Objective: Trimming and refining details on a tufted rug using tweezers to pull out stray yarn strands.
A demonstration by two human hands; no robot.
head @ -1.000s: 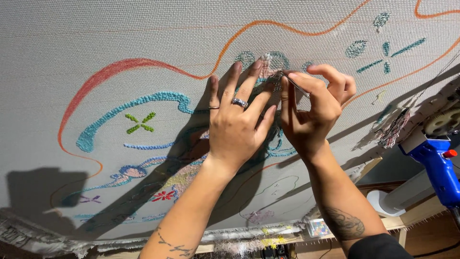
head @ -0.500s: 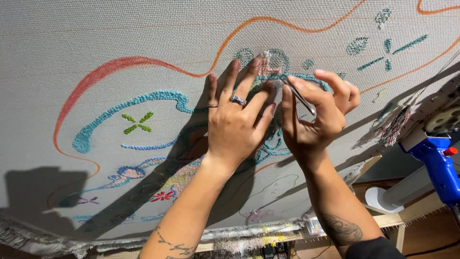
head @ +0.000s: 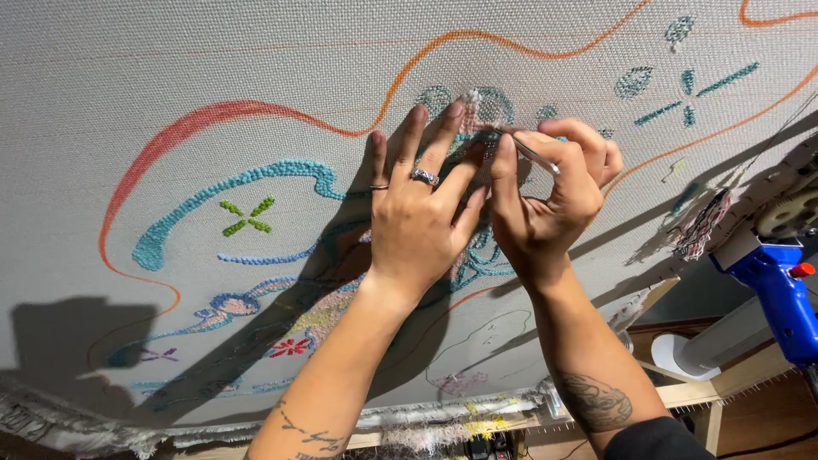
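A large grey tufting cloth (head: 213, 51) is stretched on a frame and fills the view, with orange outlines and teal, green and pink yarn shapes. My left hand (head: 422, 213), wearing rings, lies flat on the cloth with fingers spread, its fingertips by a small white and teal tufted patch (head: 477, 106). My right hand (head: 545, 192) pinches a thin metal tool (head: 532, 153) whose tip points into that same patch, right beside my left fingertips.
A blue tufting gun (head: 780, 294) hangs at the right edge. The wooden frame rail (head: 690, 393) runs along the bottom with frayed cloth edge and yarn scraps. A white cone-shaped base (head: 677, 353) stands lower right behind the frame.
Both hands have stayed on the same patch; my right hand's fingers and the thin tool shifted slightly at it. The view moved a little.
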